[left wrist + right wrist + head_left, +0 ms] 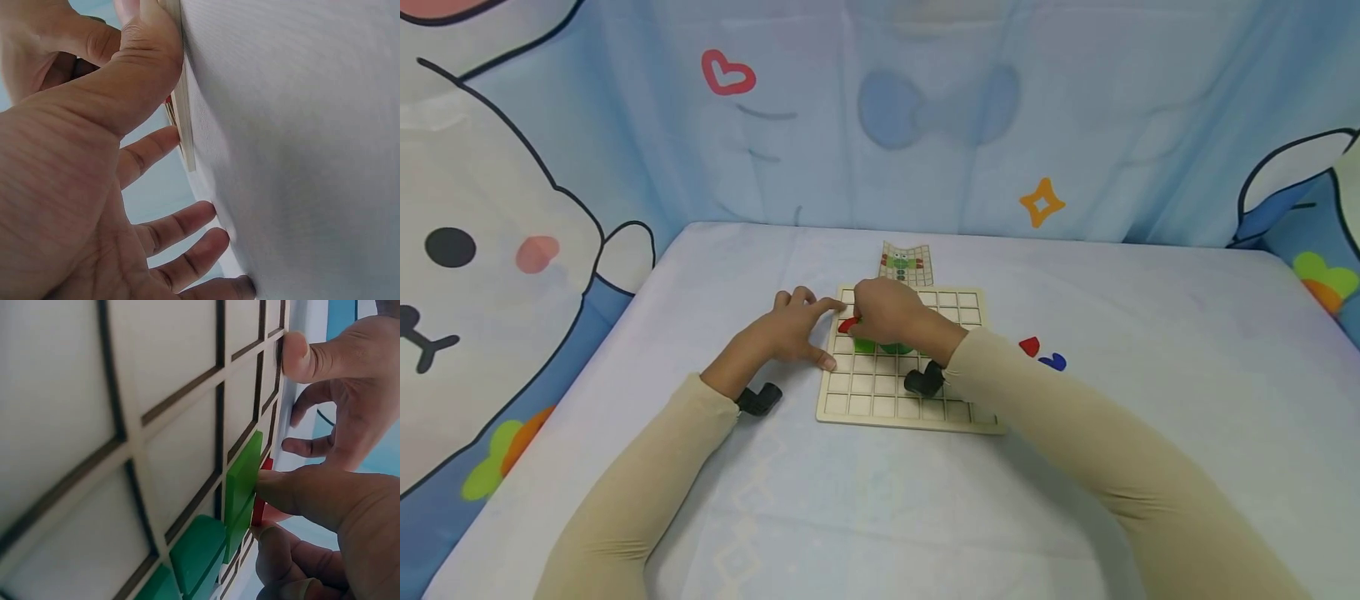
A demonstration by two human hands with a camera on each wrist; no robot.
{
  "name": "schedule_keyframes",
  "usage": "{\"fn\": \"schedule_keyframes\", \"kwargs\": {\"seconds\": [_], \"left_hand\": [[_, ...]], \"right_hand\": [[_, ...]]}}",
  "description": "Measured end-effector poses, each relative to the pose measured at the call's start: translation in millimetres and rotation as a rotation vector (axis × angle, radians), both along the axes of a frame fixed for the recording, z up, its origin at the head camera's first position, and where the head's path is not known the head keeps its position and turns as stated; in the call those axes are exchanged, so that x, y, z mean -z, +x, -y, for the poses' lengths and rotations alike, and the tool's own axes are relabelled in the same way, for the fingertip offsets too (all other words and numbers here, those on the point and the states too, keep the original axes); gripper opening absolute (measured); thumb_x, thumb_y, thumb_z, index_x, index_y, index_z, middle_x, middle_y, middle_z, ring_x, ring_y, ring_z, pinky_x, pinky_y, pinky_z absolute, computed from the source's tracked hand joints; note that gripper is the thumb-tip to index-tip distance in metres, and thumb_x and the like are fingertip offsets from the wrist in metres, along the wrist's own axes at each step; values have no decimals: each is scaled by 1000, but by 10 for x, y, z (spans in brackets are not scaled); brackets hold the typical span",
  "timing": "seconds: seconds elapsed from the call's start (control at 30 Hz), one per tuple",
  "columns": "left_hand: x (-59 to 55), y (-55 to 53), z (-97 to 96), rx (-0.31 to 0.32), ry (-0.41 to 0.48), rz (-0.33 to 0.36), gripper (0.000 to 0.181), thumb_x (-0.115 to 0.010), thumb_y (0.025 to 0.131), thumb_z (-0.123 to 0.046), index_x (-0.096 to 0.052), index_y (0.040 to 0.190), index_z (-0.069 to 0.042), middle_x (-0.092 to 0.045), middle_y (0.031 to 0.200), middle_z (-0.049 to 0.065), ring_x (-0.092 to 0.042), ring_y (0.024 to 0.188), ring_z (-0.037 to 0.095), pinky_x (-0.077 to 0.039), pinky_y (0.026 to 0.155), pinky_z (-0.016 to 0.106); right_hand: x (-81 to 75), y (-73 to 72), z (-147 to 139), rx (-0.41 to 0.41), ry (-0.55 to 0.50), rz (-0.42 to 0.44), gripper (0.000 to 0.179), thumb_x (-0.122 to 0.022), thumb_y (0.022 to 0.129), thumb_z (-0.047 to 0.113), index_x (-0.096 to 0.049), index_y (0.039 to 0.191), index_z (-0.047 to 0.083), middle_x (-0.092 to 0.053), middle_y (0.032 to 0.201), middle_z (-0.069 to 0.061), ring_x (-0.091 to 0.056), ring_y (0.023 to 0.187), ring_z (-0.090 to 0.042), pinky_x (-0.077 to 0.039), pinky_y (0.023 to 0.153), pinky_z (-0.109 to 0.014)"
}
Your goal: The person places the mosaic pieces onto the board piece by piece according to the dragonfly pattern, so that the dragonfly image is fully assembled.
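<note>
A wooden grid board [880, 408] lies on the white-covered table. My right hand [891, 312] is over its upper left part, pinching a small red piece [259, 512] between thumb and fingers at the board's left side. Beside that piece, light green pieces [242, 481] and dark green pieces [199, 550] sit in the grid's cells. The right hand and wrist cover part of the board in the head view. My left hand [786, 329] is spread, its thumb [150, 44] and index finger touching the board's left edge, the other fingers reaching toward the cloth.
Behind the board stands a small pattern card [917, 252] with a coloured figure on a grid. To the board's right lie a loose red piece [1030, 346] and a blue piece [1055, 362]. A printed blue curtain [820, 167] hangs behind the table.
</note>
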State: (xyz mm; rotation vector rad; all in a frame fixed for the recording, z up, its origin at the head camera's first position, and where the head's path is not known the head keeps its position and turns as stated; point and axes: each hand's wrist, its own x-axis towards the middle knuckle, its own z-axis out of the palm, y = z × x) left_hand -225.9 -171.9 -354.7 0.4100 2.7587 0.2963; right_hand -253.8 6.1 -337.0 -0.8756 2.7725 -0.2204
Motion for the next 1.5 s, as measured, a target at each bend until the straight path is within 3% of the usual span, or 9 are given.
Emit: {"fn": "schedule_keyframes", "kwargs": {"seconds": [0.3, 0.73, 1.0, 1.2, 1.4, 1.5], "left_hand": [[-3, -1, -1, 0, -7, -3, 92, -79, 77, -50, -31, 153, -33, -28, 149, 17, -27, 131, 38, -44, 100, 55], [-25, 6, 1, 3, -10, 3, 92, -79, 77, -50, -31, 154, -33, -27, 149, 17, -26, 131, 38, -44, 100, 55], [-15, -3, 7, 12, 1, -5, 91, -79, 77, -50, -32, 153, -33, -28, 148, 18, -28, 128, 37, -45, 98, 55], [-29, -2, 1, 14, -8, -1, 91, -79, 77, -50, -31, 153, -32, -27, 148, 18, -28, 129, 38, -44, 99, 55], [-28, 2, -4, 4, -6, 6, 91, -79, 77, -49, -31, 153, -33, -27, 149, 18, -27, 129, 38, -44, 99, 56], [-29, 8, -12, 0, -7, 10, 92, -79, 77, -49, -31, 153, -33, -27, 149, 18, -27, 130, 38, -43, 100, 56]], "right_hand": [[-36, 7, 52, 2, 41, 13, 23, -72, 90, 30, -74, 92, 7, -73, 82, -2, -64, 65, -14, -52, 58, -28], [-113, 47, 134, 49, 73, -25, 23, -74, 88, 30, -72, 91, 7, -71, 74, -1, -65, 61, -13, -52, 54, -28], [-115, 34, 151, 43, 106, -39, 24, -76, 86, 32, -73, 91, 9, -71, 72, -1, -64, 60, -13, -47, 50, -28], [-100, 37, 144, 32, 110, -57, 28, -76, 87, 32, -71, 100, 8, -67, 68, 0, -58, 56, -12, -43, 48, -26], [-76, 90, 80, 49, 79, -81, 35, -67, 93, 42, -71, 97, 8, -52, 55, 2, -47, 47, -10, -35, 43, -25], [-61, 129, 22, 62, 34, -85, 38, -62, 95, 45, -74, 93, 9, -53, 53, 2, -44, 46, -10, -32, 41, -24]]}}
